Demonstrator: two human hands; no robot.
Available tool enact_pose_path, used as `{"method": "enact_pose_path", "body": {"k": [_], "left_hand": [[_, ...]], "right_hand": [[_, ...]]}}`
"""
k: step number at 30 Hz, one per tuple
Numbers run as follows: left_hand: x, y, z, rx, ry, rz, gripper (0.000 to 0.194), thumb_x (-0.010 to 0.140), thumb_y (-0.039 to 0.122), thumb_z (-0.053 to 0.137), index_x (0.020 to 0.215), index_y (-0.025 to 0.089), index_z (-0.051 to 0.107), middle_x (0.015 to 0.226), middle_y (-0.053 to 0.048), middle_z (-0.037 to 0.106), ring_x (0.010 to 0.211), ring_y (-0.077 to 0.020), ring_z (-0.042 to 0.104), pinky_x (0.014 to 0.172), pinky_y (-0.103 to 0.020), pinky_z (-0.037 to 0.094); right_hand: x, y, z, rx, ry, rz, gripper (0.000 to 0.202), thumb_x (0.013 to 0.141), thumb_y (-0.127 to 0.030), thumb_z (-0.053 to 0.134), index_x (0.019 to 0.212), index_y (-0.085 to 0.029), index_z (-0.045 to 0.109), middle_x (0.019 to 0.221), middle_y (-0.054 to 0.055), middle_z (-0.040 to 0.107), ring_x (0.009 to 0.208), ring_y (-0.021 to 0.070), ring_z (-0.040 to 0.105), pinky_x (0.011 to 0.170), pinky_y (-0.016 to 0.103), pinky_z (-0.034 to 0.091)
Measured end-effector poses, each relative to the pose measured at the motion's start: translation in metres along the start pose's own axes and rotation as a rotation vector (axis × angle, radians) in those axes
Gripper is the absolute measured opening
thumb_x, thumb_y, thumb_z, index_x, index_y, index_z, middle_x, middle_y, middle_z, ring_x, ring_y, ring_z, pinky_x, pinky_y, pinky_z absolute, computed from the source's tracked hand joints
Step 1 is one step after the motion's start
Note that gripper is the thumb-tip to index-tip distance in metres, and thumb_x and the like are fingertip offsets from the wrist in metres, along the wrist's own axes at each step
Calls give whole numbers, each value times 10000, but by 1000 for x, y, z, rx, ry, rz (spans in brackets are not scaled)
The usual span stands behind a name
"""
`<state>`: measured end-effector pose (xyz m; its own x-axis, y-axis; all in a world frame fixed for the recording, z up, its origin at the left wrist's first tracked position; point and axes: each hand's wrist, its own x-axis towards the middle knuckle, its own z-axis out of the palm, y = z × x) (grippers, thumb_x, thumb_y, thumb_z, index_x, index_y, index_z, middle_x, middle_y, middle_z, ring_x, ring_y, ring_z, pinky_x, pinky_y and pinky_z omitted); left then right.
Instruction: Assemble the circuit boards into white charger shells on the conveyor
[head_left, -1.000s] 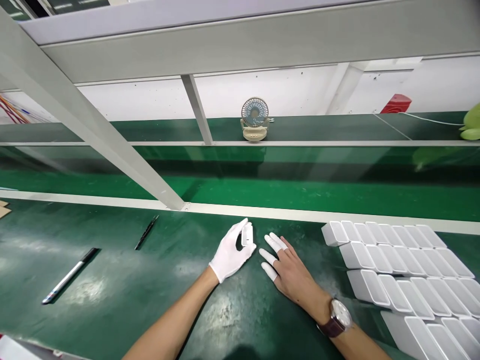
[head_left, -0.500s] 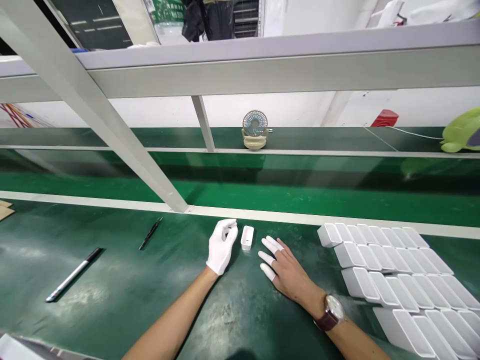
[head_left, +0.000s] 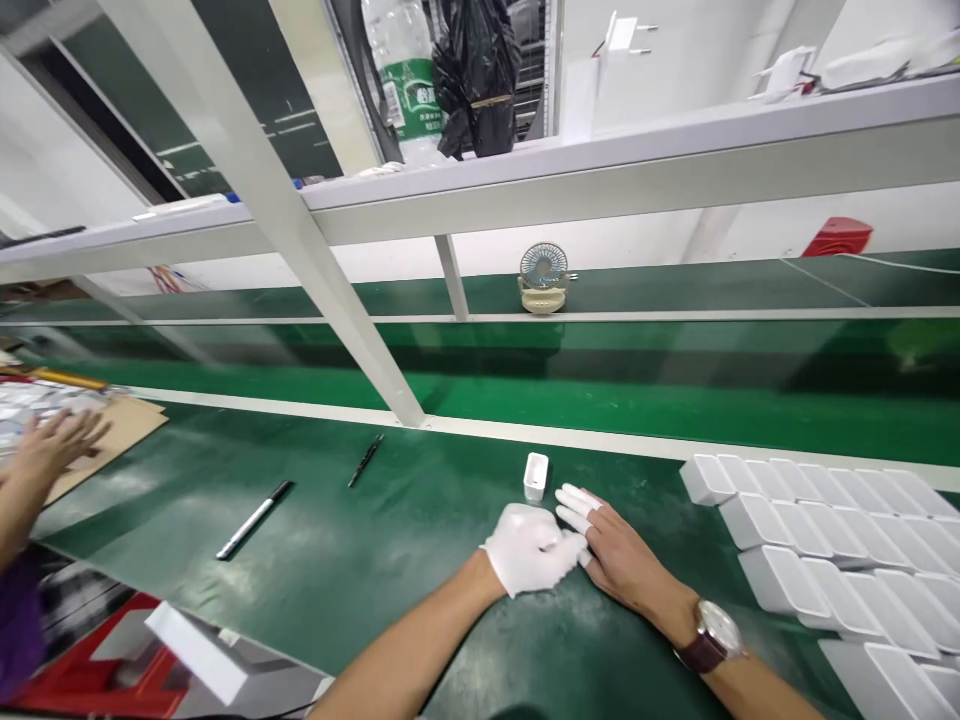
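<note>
Head view: green-topped bench (head_left: 420, 520), pale strip along its far edge. Beyond that strip, a long green surface (head_left: 637, 410), then a dark green ledge (head_left: 675, 290). Pale post (head_left: 330, 270) slants down to the bench's far edge, left of centre.

Toward the bench's right end, four rows of white open-topped boxes (head_left: 832, 595), packed side by side; the nearest row is cut off by the frame. Far left, brown cardboard (head_left: 124, 435) with a co-worker's hand (head_left: 64, 440) above it, fingers spread, slightly blurred.

Right hand (head_left: 619, 550): palm down on the bench between the packed rows and the other hand, fingers extended and a little apart, white covers on several fingertips. Left hand (head_left: 534, 550): white glove, fingers curled in, its thumb side meeting the right hand's lower fingertips. Cannot tell whether it pinches anything.

Small desk fan (head_left: 544, 275) on the ledge. Black-capped marker (head_left: 255, 520) lying slantwise toward the bench's near left edge. Round-faced wristwatch (head_left: 716, 630) on the right wrist. Slim black tool (head_left: 366, 462), too small to identify, between marker and far edge.

Small white open box (head_left: 535, 480): on the bench near its far edge, opening upward, just beyond the gloved knuckles, held by neither hand.
</note>
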<state>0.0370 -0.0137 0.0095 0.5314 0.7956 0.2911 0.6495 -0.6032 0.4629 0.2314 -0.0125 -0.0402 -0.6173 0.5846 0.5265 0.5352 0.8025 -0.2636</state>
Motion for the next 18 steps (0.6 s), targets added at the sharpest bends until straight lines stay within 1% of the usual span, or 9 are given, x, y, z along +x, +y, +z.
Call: {"method": "enact_pose_path", "body": {"k": [2, 3, 6, 8, 12, 15, 18], "left_hand": [[-1, 6, 9, 65, -93, 26, 497, 936, 364, 455, 482, 213, 588, 522, -26, 618, 549, -156, 601, 569, -288, 415], [0, 7, 12, 88, -137, 20, 483, 937, 365, 450, 511, 212, 619, 534, -21, 635, 566, -158, 615, 569, -282, 418], [2, 7, 13, 126, -249, -36, 459, 946, 378, 440, 589, 212, 676, 569, 9, 667, 588, -143, 627, 568, -258, 414], [4, 5, 12, 139, -292, -62, 456, 949, 387, 438, 614, 209, 692, 597, 21, 681, 602, -133, 629, 577, -246, 413], [5, 3, 9, 144, -324, -70, 460, 952, 387, 438, 624, 199, 701, 621, 19, 690, 610, -121, 621, 586, -231, 407], [5, 3, 8, 139, -325, -96, 427, 939, 379, 461, 638, 199, 703, 624, 19, 687, 592, -115, 601, 561, -230, 383], [4, 1, 8, 110, -299, -103, 403, 930, 362, 477, 629, 197, 687, 608, 28, 677, 563, -103, 573, 535, -234, 353]], "right_hand": [[-4, -1, 3, 37, -17, -90, 390, 872, -70, 471, 1234, -126, 603, 1358, 173, 576, 1366, 298, 454, 1134, 542, 419], [-5, -1, 5, 39, -24, -109, 383, 865, -70, 475, 1215, -130, 618, 1343, 171, 586, 1354, 303, 466, 1132, 546, 419], [-7, -1, 7, 9, -74, -92, 421, 857, -73, 495, 1262, -124, 600, 1370, 176, 563, 1362, 313, 453, 1119, 532, 437], [-7, 0, 6, -1, -110, -76, 464, 855, -78, 511, 1312, -131, 571, 1403, 168, 539, 1372, 308, 442, 1111, 500, 453], [-5, -2, 3, 3, -119, -66, 516, 853, -117, 561, 1366, -156, 536, 1417, 149, 537, 1367, 296, 452, 1121, 466, 446], [-3, -4, 2, -4, -108, -55, 529, 868, -207, 611, 1386, -153, 520, 1410, 159, 544, 1353, 311, 470, 1118, 468, 446], [-2, -5, 1, -19, -109, -42, 557, 888, -295, 624, 1410, -146, 497, 1409, 169, 545, 1334, 325, 491, 1107, 465, 457]]}}
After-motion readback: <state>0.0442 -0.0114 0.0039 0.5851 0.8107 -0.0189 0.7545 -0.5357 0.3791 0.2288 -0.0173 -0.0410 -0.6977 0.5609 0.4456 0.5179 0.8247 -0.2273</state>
